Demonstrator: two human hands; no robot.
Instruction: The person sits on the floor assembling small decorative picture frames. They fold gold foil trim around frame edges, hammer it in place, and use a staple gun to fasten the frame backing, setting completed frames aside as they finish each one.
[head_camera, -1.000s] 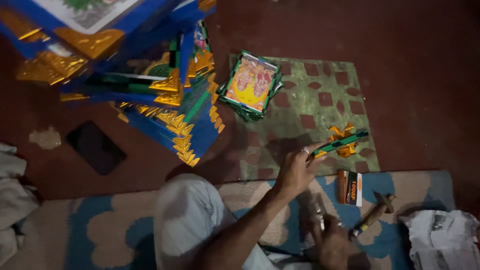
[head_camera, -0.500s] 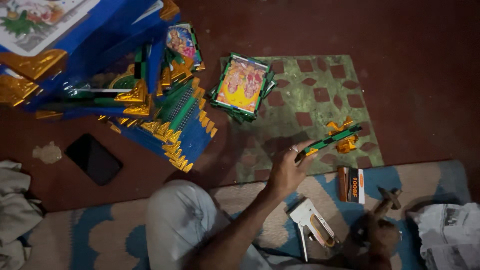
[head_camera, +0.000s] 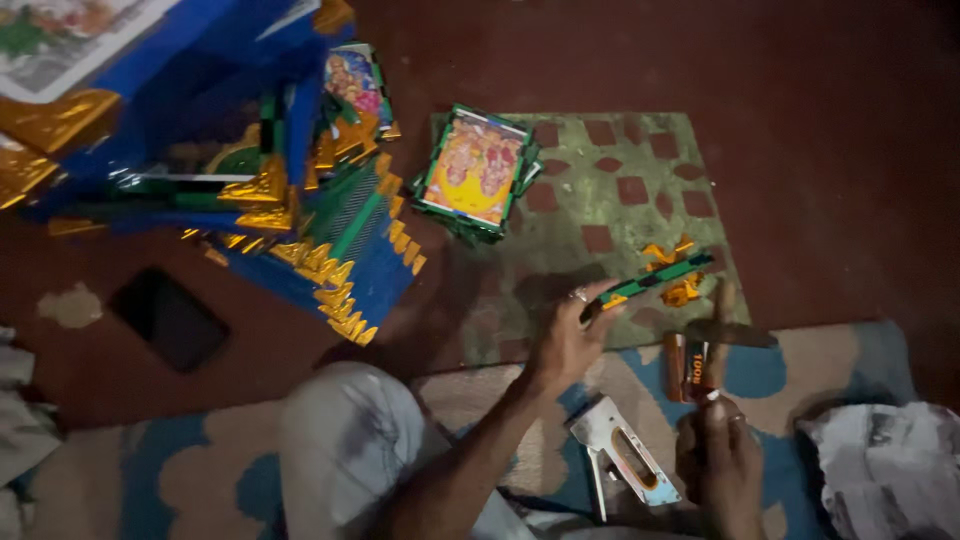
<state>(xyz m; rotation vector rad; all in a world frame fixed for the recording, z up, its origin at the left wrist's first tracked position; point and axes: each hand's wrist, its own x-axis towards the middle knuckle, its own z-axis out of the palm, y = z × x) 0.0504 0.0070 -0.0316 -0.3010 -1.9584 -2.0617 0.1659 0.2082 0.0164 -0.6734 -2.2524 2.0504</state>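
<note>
Green with gold foil at its ends, held as a slim strip (head_camera: 652, 280) by the left hand (head_camera: 565, 340): pinched at the near end between thumb and fingertips, far end resting low over the green patterned mat (head_camera: 640, 170), just above a crumpled scrap of gold foil (head_camera: 682, 292). Kept in almost the same spot and at the same slant as a second ago.

Changed on the other side. Clenched now around the handle of a hammer (head_camera: 735, 335) with the right hand (head_camera: 725, 465), where a second ago sat empty-looking beside the staple gun (head_camera: 625, 460) and half a second ago was only reaching the handle. Lifted off the blue and tan rug (head_camera: 860, 360), dark head now hanging crosswise just beside the strip's far end, above a small orange-brown box (head_camera: 690, 365). Staple gun let go and left flat on the rug between the two hands. Reads, as a judgement, as stapling set aside and hammering on the strip taken up.

As for the strip: long axis on a diagonal, from lower left at the fingers to upper right over the mat, pointing away from the body and towards the hammer head. Flat face up, as far as can be told in the dim light.
</note>
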